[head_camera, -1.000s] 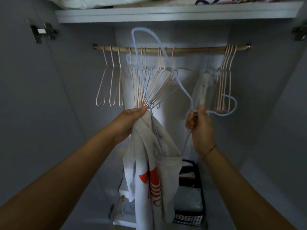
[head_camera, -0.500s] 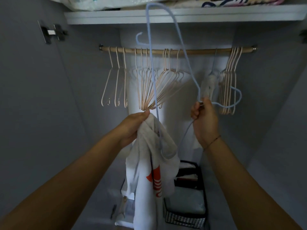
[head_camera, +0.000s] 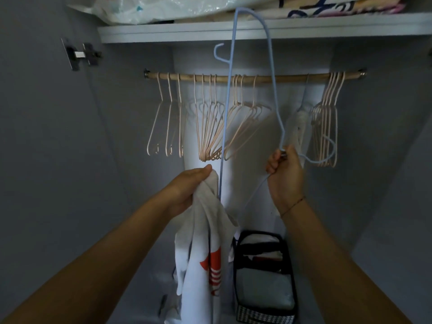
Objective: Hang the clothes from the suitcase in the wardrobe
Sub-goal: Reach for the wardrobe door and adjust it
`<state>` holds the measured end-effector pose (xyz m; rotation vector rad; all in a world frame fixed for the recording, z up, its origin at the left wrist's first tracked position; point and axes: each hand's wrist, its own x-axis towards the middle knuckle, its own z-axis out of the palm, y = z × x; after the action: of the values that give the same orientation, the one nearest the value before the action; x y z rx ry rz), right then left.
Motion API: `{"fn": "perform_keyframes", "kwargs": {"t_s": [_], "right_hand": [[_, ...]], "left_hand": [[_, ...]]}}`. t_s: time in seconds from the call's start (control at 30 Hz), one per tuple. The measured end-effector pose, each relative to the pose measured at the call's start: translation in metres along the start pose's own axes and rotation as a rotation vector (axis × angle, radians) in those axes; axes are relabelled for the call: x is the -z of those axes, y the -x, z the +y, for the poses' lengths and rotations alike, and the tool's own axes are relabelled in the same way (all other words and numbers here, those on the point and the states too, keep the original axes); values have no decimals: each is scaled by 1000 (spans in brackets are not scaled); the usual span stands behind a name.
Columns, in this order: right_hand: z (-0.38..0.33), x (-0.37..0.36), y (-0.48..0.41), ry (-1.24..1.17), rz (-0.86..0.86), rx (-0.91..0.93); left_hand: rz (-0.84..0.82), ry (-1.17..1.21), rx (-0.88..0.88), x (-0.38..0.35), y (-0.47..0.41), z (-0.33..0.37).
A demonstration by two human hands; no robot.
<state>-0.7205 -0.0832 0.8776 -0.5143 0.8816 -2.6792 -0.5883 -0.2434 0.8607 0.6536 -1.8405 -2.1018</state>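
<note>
Nearest you, low in the middle, the white T-shirt (head_camera: 203, 230) with the red print hangs bunched from your left hand (head_camera: 189, 185), whose fingers grip its top. Just right, your right hand (head_camera: 284, 176) is curled round the blue hanger (head_camera: 230, 90); one long side seems to enter the cloth. Spread the neck open, seat one shoulder, then the other. Farther in, the wooden rail (head_camera: 287, 77) shows a bare stretch right of the middle pink hangers (head_camera: 205, 132); hook there.
</note>
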Motion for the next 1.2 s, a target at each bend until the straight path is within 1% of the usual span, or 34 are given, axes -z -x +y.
{"fn": "perform_keyframes", "kwargs": {"t_s": [0.23,0.33,0.43,0.53,0.77,0.9,1.03,1.13,1.2], "right_hand": [[17,11,1,-21,20,-62],[14,19,-6,-59,48,-65],[6,31,-16,-103,39,-62],[7,41,-15,-73,34,-85],[34,43,-2,-85,58,-160],[33,48,-9,-121,93,-141],[19,44,-20,-181,76,-111],[21,37,-22,-154,64,-102],[30,36,-19,-108,67,-122]], "left_hand": [[14,15,-15,3,-3,3],[47,17,-27,7,-6,2],[64,-29,-32,14,-9,2],[96,-6,-67,15,-13,6],[26,20,-58,-9,-19,9],[7,32,-36,-7,-20,7],[7,11,-16,-6,-20,7],[-11,6,-11,-11,-18,11],[-44,50,-25,-12,-17,13]]}}
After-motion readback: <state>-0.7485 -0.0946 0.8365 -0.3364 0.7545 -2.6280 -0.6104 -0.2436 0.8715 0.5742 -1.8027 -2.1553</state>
